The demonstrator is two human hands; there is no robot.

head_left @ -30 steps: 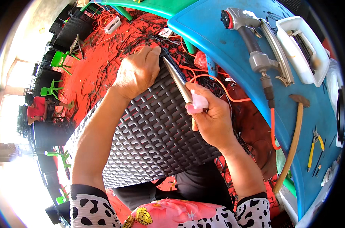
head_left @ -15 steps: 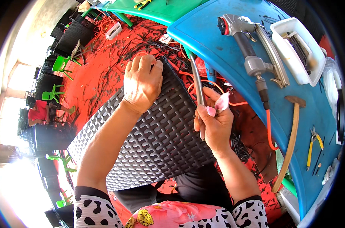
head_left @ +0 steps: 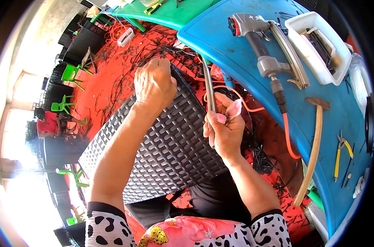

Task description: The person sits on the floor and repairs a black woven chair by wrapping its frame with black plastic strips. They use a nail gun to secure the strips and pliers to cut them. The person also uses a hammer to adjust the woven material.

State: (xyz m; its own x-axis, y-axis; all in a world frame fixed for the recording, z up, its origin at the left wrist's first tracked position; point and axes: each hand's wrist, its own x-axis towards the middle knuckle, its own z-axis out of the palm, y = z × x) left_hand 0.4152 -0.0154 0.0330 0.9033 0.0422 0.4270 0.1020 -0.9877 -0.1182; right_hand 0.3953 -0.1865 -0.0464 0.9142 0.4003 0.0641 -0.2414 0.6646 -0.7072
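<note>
A black woven wicker panel [head_left: 170, 142] rests across my lap. My left hand [head_left: 154, 84] is closed at its far edge with the knuckles up; the fingertips and whatever they grip are hidden. My right hand [head_left: 225, 133] is closed around a long, slim metal rod [head_left: 208, 84] beside the panel's right side. The rod stands nearly upright in the view, its far end close to the blue table's edge. Some pink-and-white wrapping [head_left: 234, 108] shows at the fingers of the right hand.
On the blue table [head_left: 220, 39] to my right lie an air stapler [head_left: 259, 45] with an orange hose, a white bin [head_left: 296, 29], a hammer [head_left: 316, 142] and yellow-handled pliers [head_left: 338, 158]. Black strips litter the red floor [head_left: 96, 103]. A person [head_left: 49, 123] sits far left near green chairs.
The rod and my right hand have shifted slightly left, and the rod's far end is turned a little further left. My left hand stays at the panel's far edge. The whole view has shifted slightly.
</note>
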